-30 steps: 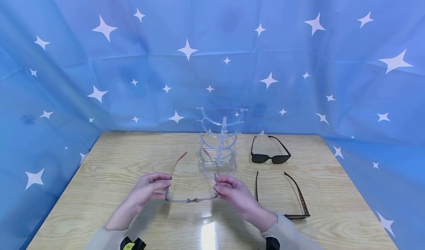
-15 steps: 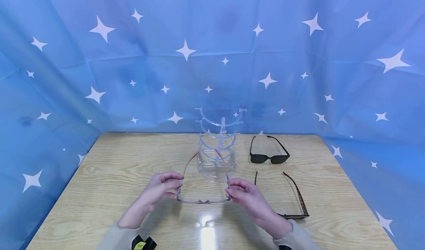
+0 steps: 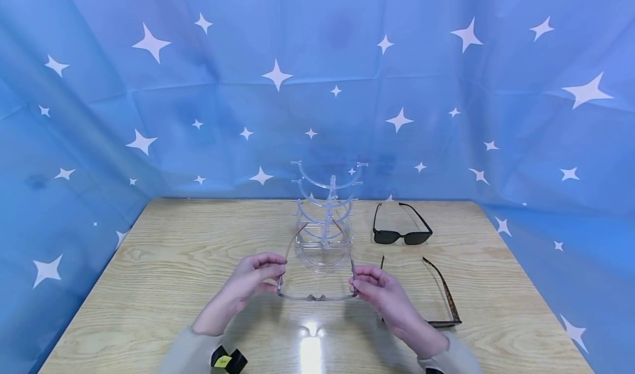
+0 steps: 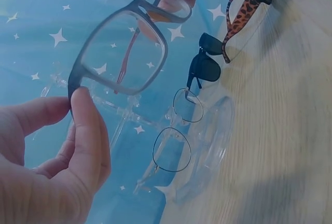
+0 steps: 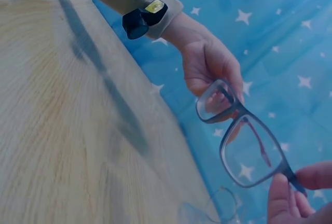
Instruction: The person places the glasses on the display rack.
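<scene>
Both hands hold a pair of grey-framed eyeglasses point(image 3: 316, 298) above the table, temples spread and pointing away. My left hand point(image 3: 250, 280) pinches the left temple near the hinge, and my right hand point(image 3: 382, 294) pinches the right one the same way. The temple tips look reddish-brown in the head view. Past them stands a clear display rack point(image 3: 331, 200) with several curved tiers. In the left wrist view, thin wire-rimmed glasses point(image 4: 171, 171) sit low on the rack; its upper tiers hold nothing.
Black sunglasses point(image 3: 416, 238) lie unfolded on the wooden table point(image 3: 198, 225), right of the rack. Closer in, tortoiseshell glasses point(image 3: 448, 294) lie beside my right hand, partly hidden by it. A blue star-patterned cloth point(image 3: 223, 103) hangs behind the table.
Both hands have carried the grey eyeglasses rightward, so they now line up in front of the rack. The grip on both temples stays the same. The other glasses have not moved.
</scene>
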The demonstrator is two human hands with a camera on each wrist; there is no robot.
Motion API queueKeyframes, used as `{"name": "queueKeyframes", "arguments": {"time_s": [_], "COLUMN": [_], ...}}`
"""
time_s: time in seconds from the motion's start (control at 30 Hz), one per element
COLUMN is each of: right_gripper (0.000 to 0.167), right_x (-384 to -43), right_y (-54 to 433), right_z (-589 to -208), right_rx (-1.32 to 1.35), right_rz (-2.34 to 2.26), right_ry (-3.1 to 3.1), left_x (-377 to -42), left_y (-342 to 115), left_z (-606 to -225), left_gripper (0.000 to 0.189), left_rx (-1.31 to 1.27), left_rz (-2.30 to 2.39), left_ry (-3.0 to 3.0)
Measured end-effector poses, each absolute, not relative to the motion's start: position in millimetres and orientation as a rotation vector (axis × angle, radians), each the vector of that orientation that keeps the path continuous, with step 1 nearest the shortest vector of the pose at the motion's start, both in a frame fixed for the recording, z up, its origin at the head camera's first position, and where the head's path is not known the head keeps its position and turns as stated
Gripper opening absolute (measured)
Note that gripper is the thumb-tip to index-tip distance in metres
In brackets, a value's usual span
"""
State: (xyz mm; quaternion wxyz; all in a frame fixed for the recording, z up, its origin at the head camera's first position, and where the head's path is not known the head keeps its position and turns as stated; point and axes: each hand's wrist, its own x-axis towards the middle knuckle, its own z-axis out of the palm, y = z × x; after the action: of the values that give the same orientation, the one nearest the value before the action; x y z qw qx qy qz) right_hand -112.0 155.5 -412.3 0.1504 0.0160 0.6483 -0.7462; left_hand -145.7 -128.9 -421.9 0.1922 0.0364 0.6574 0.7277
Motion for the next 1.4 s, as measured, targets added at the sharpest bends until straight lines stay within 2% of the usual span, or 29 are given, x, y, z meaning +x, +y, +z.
{"name": "queueKeyframes", "arguments": {"time_s": [0.17,0.6,0.9,1.4], "right_gripper": [0.028,0.028,0.026,0.026], "right_x": [-119.1,-149.9,-175.1,-216.7], "right_y": [159.7,163.9,168.0,162.3], "right_z": [-410.8,-404.7,-401.7,-395.8], "right_rx": [0.075,0.097,0.099,0.145], "right_rz": [-2.149,-2.189,-2.209,-2.232], "right_ry": [1.890,1.931,1.926,1.949], "left_x": [-152.6,-176.6,-193.9,-219.9], "left_y": [-120.7,-106.1,-99.0,-94.6], "left_z": [-422.4,-422.6,-417.7,-408.6], "left_gripper": [0.031,0.019,0.031,0.035], "left_rx": [0.083,-0.063,-0.131,-0.228], "left_rz": [2.068,2.186,2.238,2.393], "left_ry": [1.831,1.814,1.806,1.770]}}
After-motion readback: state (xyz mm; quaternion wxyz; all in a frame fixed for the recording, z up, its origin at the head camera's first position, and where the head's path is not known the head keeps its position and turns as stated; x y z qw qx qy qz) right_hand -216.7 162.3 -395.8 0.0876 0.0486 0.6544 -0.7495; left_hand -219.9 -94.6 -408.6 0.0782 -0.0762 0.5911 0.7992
